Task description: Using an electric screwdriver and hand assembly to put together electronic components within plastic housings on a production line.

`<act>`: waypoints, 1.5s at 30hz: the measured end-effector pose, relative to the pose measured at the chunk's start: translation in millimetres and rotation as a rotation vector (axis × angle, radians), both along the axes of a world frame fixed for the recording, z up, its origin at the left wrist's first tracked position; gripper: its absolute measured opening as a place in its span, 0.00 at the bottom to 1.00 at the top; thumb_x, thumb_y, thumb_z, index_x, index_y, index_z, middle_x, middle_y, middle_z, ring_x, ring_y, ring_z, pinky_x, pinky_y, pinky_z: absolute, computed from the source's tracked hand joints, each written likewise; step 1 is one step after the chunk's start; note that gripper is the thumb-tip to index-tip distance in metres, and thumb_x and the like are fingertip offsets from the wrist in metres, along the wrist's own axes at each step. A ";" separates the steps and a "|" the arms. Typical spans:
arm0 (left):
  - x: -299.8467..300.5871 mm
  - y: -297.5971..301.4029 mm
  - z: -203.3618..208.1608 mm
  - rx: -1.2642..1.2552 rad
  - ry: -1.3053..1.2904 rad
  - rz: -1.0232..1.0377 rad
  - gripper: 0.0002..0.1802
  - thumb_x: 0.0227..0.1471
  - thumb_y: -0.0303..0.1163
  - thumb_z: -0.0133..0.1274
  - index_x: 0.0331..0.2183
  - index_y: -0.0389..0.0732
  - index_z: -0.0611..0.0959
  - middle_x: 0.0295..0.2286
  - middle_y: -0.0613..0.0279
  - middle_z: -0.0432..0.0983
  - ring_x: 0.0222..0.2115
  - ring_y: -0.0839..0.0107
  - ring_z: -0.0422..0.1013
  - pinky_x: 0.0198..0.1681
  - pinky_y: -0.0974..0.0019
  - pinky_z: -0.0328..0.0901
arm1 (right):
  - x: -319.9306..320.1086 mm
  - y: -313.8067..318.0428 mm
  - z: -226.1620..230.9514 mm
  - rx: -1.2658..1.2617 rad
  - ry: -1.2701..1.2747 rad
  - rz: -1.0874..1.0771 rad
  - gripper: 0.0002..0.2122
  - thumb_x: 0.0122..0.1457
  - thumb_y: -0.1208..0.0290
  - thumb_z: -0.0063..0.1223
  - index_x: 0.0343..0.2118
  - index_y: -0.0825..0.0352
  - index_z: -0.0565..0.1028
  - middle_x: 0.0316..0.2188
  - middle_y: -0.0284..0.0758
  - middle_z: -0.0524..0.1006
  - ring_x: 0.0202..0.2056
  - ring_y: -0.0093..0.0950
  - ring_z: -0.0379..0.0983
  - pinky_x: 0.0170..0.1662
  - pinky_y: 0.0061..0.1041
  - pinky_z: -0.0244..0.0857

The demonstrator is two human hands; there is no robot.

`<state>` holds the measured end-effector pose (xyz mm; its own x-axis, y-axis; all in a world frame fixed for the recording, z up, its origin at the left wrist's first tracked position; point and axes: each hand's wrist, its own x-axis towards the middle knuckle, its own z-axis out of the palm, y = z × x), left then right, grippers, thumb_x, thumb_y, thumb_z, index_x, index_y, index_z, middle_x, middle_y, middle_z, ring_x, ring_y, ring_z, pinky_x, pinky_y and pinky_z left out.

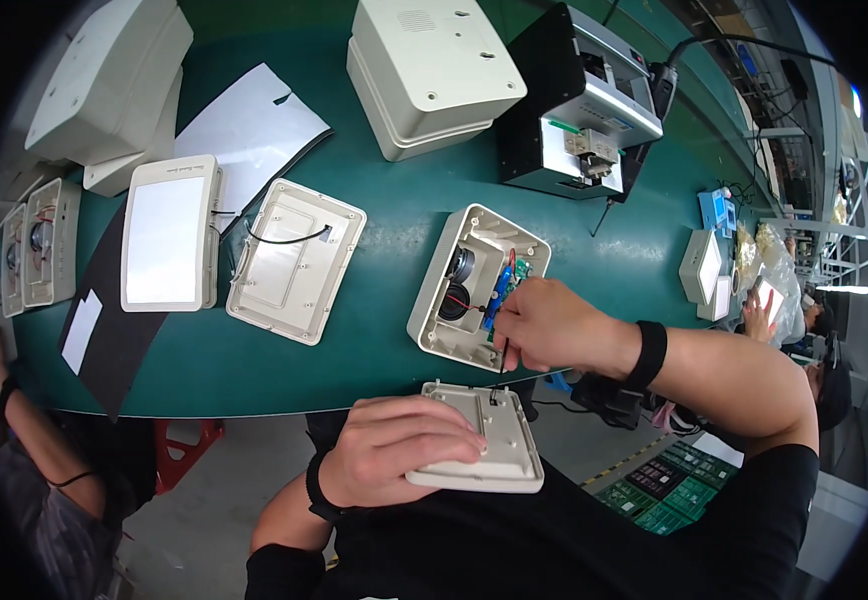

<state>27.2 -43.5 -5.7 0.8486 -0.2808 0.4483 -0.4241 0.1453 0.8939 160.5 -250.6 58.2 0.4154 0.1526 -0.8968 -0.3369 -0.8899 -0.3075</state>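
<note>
My left hand [389,452] is closed round the side of an off-white plastic cover [506,440], held just off the table's front edge. From the cover a short black cable [501,374] rises to the fingertips of my right hand [549,325], which pinch it at the near wall of an open plastic housing [434,300]. Inside that housing sit a round black speaker [453,302], a blue part [499,290] and a green circuit board [523,269]. Red and black wires run between them. My right hand hides part of the board.
On the green table [384,220] lie another cover [294,262] with a black cable and a white-faced unit [167,235]. Stacked housings [434,70] and a black-and-silver machine [584,110] stand behind. Another person's arm [29,425] is at the left; another person's hand [757,318] is far right.
</note>
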 end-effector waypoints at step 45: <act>14.6 -66.4 -14.3 0.499 0.099 0.238 0.28 0.56 0.31 0.62 0.57 0.39 0.75 0.28 0.55 0.82 0.26 0.54 0.79 0.31 0.54 0.74 | -32.6 -87.9 2.9 0.578 -0.887 0.047 0.68 0.28 0.40 0.78 0.71 0.73 0.52 0.67 0.47 0.63 0.68 0.41 0.60 0.69 0.43 0.54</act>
<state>41.8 -109.9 -20.0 0.9458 -0.2341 0.2250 -0.3040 -0.3954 0.8667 127.9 -338.5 61.1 0.8684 0.4920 -0.0614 0.2466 -0.5361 -0.8074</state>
